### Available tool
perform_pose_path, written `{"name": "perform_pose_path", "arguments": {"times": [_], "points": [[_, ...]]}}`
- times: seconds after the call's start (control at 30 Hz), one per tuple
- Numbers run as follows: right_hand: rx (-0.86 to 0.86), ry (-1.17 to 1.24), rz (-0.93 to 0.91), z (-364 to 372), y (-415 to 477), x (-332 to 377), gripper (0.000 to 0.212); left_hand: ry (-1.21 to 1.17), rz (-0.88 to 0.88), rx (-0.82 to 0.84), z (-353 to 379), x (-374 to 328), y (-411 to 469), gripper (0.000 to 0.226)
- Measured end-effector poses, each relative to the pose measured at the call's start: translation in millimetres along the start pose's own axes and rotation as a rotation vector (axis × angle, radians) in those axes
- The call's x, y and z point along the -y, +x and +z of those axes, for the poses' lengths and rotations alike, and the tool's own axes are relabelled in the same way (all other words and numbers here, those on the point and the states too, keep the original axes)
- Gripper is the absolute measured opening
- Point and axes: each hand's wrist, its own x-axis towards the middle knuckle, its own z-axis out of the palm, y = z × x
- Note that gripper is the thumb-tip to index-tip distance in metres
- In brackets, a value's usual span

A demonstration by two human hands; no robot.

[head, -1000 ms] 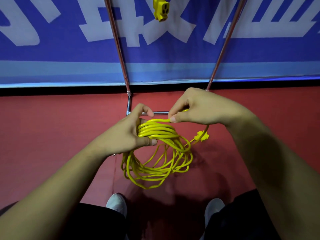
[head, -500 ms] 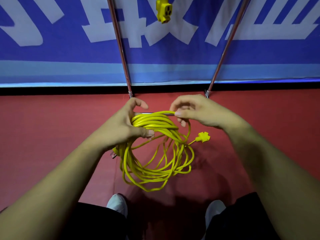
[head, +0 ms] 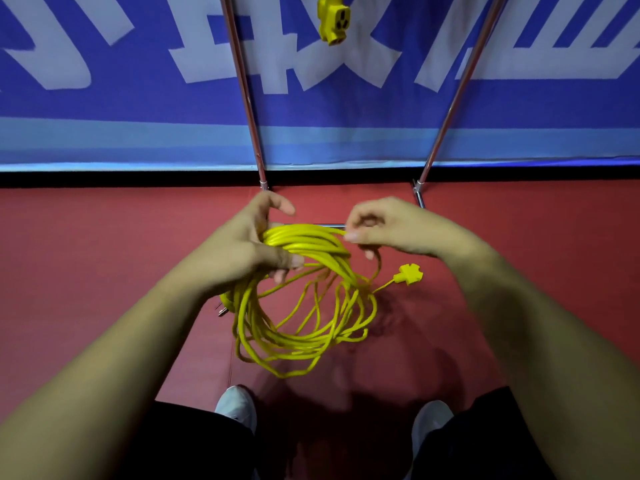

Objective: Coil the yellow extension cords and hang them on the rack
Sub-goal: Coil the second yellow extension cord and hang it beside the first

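A coiled yellow extension cord (head: 298,327) hangs in loops above the red floor. My left hand (head: 249,251) grips the top of the bundle, thumb over the strands. My right hand (head: 384,225) pinches a strand at the bundle's right end, and a loop runs down round its fingers. The cord's yellow socket end (head: 410,273) dangles free to the right. A plug with metal prongs (head: 223,308) pokes out below my left wrist. The metal rack (head: 242,81) stands straight ahead. Another yellow socket (head: 333,20) hangs from above, between the rack's two poles.
The rack's right pole (head: 460,84) slants up to the right, and a low crossbar (head: 325,224) lies just behind the coil. A blue banner with white characters (head: 104,98) covers the wall. My two shoes (head: 237,407) stand on the red floor below the coil.
My right hand has moved right and slightly down, drawing a strand round the bundle. The socket end has swung a little further right. My left hand keeps its hold.
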Motion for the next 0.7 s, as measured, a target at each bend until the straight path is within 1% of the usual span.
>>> {"name": "perform_pose_path", "arguments": {"times": [0.07,0.1,0.17,0.2,0.27,0.3,0.37,0.47,0.53,0.6,0.7], "points": [[0.091,-0.117,0.112,-8,-5,-26,0.02,-0.159,0.014,-0.065,-8,-2,0,0.054],[0.089,-0.131,0.139,-8,-6,-36,0.021,-0.221,0.023,-0.093,-12,-2,1,0.051],[-0.033,-0.013,0.127,-5,-4,-43,0.014,-0.298,0.053,-0.122,-19,-3,2,0.051],[-0.115,0.071,0.095,-3,-3,-42,0.008,-0.327,0.069,-0.107,-22,-4,2,0.057],[-0.274,0.165,0.015,-1,0,-32,0.009,-0.357,0.079,-0.034,-24,-5,2,0.071],[-0.327,0.162,-0.031,-1,2,-26,0.01,-0.349,0.075,0.0,-23,-6,1,0.074],[-0.363,0.097,-0.094,-2,2,-16,0.016,-0.315,0.058,0.03,-19,-5,0,0.074],[-0.338,-0.028,-0.076,-5,-2,-7,0.023,-0.217,0.04,0.01,-15,-4,-1,0.065],[-0.312,-0.07,-0.05,-9,-5,-5,0.022,-0.104,0.019,-0.008,-15,-3,-2,0.071],[-0.291,-0.002,-0.072,-11,-9,0,0.02,-0.03,-0.003,-0.011,-17,-1,-1,0.073],[-0.237,0.163,-0.158,2,-10,19,0.021,0.017,-0.023,0.067,-17,0,-1,0.073]]}}
